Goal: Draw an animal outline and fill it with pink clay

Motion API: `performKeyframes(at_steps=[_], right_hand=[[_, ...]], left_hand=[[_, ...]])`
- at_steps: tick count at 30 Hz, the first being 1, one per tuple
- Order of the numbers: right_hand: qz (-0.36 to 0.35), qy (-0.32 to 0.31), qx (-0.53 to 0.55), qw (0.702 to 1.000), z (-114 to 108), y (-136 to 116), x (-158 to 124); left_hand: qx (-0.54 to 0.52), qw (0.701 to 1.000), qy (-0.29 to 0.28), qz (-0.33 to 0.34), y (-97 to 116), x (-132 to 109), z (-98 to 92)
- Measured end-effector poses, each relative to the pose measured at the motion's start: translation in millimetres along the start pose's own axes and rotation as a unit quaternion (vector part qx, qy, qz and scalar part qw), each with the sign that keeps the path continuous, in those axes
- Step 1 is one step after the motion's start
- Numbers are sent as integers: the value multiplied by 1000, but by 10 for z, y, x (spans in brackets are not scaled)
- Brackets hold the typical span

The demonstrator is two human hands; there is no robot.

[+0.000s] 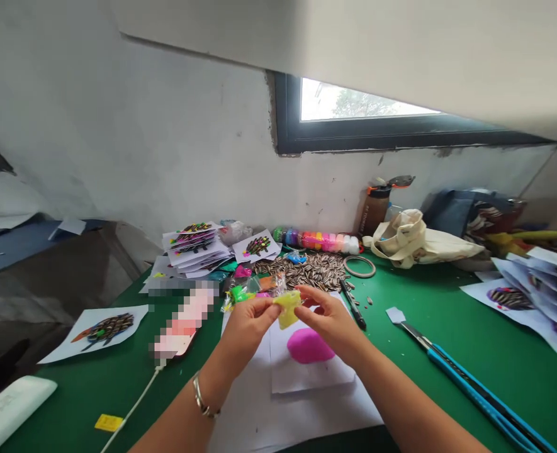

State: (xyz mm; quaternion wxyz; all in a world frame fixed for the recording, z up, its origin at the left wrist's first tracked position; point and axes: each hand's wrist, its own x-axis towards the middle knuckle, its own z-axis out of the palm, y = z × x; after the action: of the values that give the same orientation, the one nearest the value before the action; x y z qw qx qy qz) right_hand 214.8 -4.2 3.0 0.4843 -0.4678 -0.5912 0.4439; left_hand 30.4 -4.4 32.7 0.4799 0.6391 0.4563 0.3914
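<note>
over the pink clay lump (310, 346), left hand (246, 330) and right hand (329, 321) nearly closed on yellow clay (287, 308)

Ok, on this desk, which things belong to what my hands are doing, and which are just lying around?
Part of the work: left hand, right hand, yellow clay, pink clay, striped sunflower seeds, paper sheet.
Just lying about: water bottle, canvas bag, blue-handled knife.

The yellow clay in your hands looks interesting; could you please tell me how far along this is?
Done, it seems: a stack of seed-covered paper cards. In hand: left hand and right hand pinch yellow clay. Remaining: a pink clay lump on paper and a heap of sunflower seeds lie unused.
</note>
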Motion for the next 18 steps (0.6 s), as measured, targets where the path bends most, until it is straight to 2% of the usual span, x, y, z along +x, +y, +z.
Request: performKeyframes(at_steps=[2,4,7,13,18], right_hand=[[28,-63,77,995,58,-81,-54],[52,-90,130,986,103,-110,-94],[68,-91,152,982,134,-93,-122],[96,-85,148,981,144,-95,-137],[93,-75,138,983,162,-85,-154]], left_hand=[[-58,998,-26,-24,-41,-58,-3],[-77,995,-50,-36,-78,-85,-23],[-89,993,-72,-38,-107,-103,-34],[-82,994,-56,-44,-81,-128,28],[-65,996,-52,-44,-89,-128,40]])
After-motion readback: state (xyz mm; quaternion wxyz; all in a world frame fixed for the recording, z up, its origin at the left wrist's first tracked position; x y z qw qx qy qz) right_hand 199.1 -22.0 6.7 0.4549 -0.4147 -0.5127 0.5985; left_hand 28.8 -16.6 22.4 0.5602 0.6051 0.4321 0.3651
